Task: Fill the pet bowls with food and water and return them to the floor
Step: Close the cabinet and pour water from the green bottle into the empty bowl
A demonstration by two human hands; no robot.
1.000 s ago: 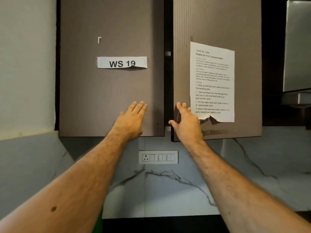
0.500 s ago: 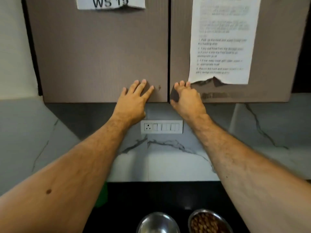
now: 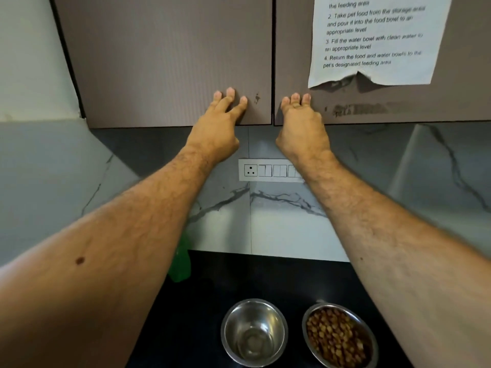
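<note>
Two steel bowls stand side by side on the black counter [image 3: 265,277] below me. The left bowl [image 3: 254,332] looks bare inside, with a shiny bottom. The right bowl [image 3: 340,337] holds brown kibble. Both my arms reach up to the wall cabinet. My left hand [image 3: 220,123] presses straight fingers flat on the left cabinet door [image 3: 164,62] near its lower right corner. My right hand [image 3: 300,120] presses its fingers on the right cabinet door [image 3: 467,75] near its lower left corner. Both doors sit flush.
A torn instruction sheet [image 3: 372,41] is taped to the right door. A white socket and switch plate [image 3: 268,170] sits on the marble backsplash under the cabinet. Something green [image 3: 182,264] shows behind my left forearm at the counter's back.
The right cabinet door has swung shut under my right hand. My view has tilted down, bringing both bowls fully into sight.
</note>
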